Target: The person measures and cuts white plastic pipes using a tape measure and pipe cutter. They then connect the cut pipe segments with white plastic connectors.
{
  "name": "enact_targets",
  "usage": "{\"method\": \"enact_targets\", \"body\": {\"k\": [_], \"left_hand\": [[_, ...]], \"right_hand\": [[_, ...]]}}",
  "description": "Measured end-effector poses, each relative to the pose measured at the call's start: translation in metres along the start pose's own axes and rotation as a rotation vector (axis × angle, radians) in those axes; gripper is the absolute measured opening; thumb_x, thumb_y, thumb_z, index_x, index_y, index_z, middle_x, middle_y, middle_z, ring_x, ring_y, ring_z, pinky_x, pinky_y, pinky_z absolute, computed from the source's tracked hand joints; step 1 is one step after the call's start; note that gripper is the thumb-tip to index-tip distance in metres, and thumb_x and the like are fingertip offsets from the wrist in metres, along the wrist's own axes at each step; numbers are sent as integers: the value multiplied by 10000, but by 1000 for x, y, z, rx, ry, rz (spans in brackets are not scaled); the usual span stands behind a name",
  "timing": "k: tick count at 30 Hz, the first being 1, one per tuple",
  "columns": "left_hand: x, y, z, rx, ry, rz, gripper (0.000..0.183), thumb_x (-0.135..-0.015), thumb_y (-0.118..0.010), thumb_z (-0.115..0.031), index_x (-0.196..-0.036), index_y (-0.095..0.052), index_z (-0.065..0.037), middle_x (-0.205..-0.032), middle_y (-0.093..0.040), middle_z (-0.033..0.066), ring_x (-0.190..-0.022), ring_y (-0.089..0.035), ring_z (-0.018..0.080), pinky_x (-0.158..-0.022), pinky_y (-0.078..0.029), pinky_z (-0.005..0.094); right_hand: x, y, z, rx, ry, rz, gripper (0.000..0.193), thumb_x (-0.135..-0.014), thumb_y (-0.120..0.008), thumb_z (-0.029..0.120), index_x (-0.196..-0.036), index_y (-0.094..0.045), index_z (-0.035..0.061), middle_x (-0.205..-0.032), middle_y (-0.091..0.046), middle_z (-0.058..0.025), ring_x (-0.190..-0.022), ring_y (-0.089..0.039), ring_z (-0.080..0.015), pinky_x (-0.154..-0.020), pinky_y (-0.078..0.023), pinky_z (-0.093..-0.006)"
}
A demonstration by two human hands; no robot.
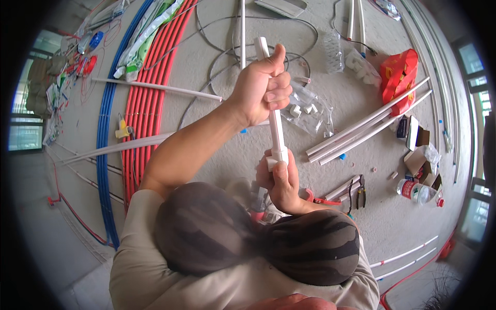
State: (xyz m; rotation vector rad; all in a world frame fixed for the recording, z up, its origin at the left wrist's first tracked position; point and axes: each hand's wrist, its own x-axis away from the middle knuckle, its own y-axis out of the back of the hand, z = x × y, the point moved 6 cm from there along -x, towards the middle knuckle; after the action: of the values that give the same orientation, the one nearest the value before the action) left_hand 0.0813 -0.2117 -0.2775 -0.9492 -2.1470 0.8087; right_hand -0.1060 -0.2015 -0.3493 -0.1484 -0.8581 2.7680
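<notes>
My left hand is wrapped round a white plastic pipe, its thumb lying along the pipe. The pipe's far end sticks out past that fist. At the near end sits a white pipe fitting, with a short branch pointing to the left. My right hand grips this fitting from below, thumb on top. Whether the pipe is pushed fully into the fitting, I cannot tell. Beyond the pipe, to its right, a clear plastic bag with small white fittings lies on the floor.
Red pipes and blue pipes run along the left. Loose white pipes lie to the right, near a red bag and opened boxes. Pliers and a water bottle are on the near right floor. A grey cable loops ahead.
</notes>
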Motion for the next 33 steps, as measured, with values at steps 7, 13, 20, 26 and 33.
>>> {"method": "enact_targets", "body": {"k": [7, 13, 20, 26, 33], "left_hand": [[10, -4, 9, -19, -26, 1, 530, -1070, -547, -551, -717, -373, -197, -569, -281, -77, -446, -239, 51, -404, -206, 246], [19, -6, 7, -49, -54, -12, 537, -1062, -566, -551, -708, -361, -203, -571, -281, -85, -452, -234, 46, -406, -199, 245], [16, -7, 8, -66, -79, -131, 490, -1021, -678, -489, -757, -384, -199, -585, -296, -95, -472, -236, 39, -426, -192, 243], [18, 17, 1, -157, -191, -287, 324, -1003, -719, -210, -845, -445, -140, -653, -423, -40, -491, -354, 73, -445, -276, 256], [30, 2, 25, -167, -92, 105, 375, -1062, -647, -346, -806, -472, -136, -606, -435, -5, -462, -445, 121, -422, -382, 286]], "right_hand": [[7, 2, -3, 57, -23, -37, 421, -1120, -462, 466, -1200, -446, 53, -758, -505, -24, -558, -379, -77, -487, -317, -258], [12, 0, -10, 9, -71, -9, 363, -1120, -474, 423, -1182, -429, 68, -791, -500, -36, -621, -423, -107, -538, -364, -279], [6, -5, -13, -378, -252, 171, 552, -1045, -573, 569, -1239, -447, 68, -855, -528, -65, -623, -426, -122, -541, -364, -284], [-11, 4, -16, -151, -344, 86, 606, -969, -772, 370, -1363, -473, 21, -920, -587, -85, -654, -539, -123, -512, -396, -280], [1, -1, -24, -288, -504, -5, 266, -859, -819, 4, -928, -566, 50, -712, -544, -1, -537, -476, -90, -477, -357, -276]]}}
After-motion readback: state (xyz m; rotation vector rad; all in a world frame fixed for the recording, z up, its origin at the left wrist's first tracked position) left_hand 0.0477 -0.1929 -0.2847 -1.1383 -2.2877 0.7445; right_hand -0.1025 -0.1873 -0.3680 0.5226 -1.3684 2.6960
